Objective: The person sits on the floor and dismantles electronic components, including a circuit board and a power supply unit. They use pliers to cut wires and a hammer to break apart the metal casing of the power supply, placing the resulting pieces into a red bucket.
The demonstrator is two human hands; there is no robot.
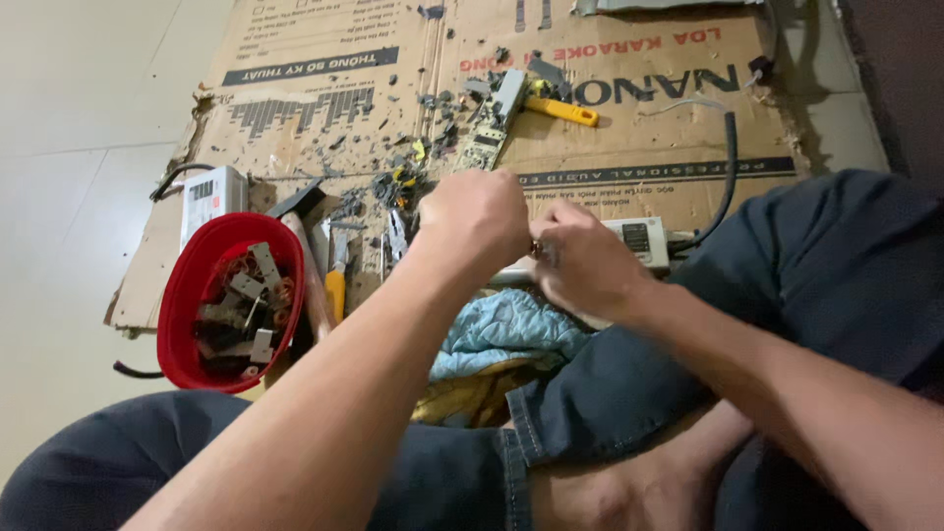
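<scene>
My left hand [477, 218] and right hand [587, 264] meet in front of me, just above my lap, both clenched around a small metal part [538, 251] pinched between them. Only a glint of it shows between my knuckles, so I cannot tell its shape or which way its long axis runs. It sits at the inner edge of my right hand's grip, with my left hand's grip closing on it from the other side; neither hand is nearer, both touch it. Beneath my hands a blue cloth [506, 329] lies across my knee. To my left on the cardboard sheet [639, 128] stands a red bowl [177, 305] holding copper coils and metal brackets. Farther off lie a stripped circuit board [484, 133], a yellow-handled tool [560, 108] and scattered grey fragments.
</scene>
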